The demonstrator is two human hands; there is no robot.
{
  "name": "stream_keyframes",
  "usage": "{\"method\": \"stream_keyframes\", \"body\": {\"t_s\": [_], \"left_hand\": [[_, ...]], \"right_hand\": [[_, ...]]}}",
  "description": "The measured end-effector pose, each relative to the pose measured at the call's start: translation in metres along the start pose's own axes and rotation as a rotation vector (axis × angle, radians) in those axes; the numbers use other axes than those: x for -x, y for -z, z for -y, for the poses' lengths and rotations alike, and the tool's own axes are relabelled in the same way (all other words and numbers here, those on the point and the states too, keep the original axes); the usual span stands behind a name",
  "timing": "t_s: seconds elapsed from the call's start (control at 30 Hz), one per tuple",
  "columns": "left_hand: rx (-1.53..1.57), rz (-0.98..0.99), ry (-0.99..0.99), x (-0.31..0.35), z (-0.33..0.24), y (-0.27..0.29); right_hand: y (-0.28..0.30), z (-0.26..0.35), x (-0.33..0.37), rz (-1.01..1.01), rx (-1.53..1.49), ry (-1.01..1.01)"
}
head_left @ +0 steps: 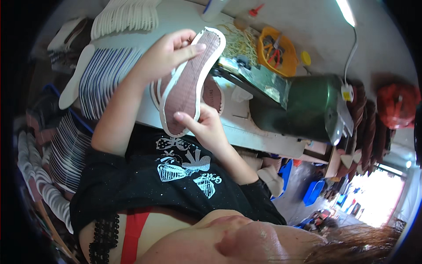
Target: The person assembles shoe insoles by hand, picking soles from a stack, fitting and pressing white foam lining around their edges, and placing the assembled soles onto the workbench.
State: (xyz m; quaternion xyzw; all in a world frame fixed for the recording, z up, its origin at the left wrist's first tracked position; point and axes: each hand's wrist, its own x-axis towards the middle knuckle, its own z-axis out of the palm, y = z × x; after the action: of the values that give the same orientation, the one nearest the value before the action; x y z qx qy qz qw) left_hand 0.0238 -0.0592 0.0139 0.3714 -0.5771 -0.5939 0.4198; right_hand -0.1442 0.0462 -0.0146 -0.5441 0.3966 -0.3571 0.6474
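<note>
A brownish-pink insole [187, 88] with fine stripes and a white rim is held up, tilted, above the work table [176, 17]. My left hand [178, 50] grips its far end, thumb on the striped face and fingers curled behind. Near its close end, my right hand [204, 125] pinches the edge, thumb pressed flat on the face. Behind the held piece lies another brown insole [212, 93] on the table, partly covered. Next to it at the right stands a dark green sewing machine [299, 105].
Rows of white-edged insoles [107, 77] stand packed at the left, with a white pile [125, 17] beyond. An orange basket [288, 48] holds tools at the back, beside a heap of pale scraps [239, 42]. Blue bins [313, 193] stand on the floor at lower right.
</note>
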Motion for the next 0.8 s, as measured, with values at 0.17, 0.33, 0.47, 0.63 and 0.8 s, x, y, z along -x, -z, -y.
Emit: {"method": "stream_keyframes", "body": {"t_s": [0.17,0.33,0.47,0.63,0.8], "left_hand": [[0.106,-0.164,-0.160,0.065,0.006,-0.010],[-0.263,-0.190,-0.309,0.094,-0.007,-0.012],[-0.116,-0.196,-0.349,0.112,-0.004,-0.006],[-0.357,-0.335,-0.463,0.121,0.004,0.001],[-0.333,-0.360,-0.442,0.121,0.020,0.008]], "right_hand": [[0.024,0.034,-0.003,-0.060,0.356,0.051],[0.003,0.094,-0.033,-0.128,0.841,0.574],[-0.017,0.119,-0.046,0.006,1.115,0.622],[-0.031,0.127,-0.056,0.304,1.295,0.639],[-0.051,0.124,-0.062,0.477,1.615,0.594]]}}
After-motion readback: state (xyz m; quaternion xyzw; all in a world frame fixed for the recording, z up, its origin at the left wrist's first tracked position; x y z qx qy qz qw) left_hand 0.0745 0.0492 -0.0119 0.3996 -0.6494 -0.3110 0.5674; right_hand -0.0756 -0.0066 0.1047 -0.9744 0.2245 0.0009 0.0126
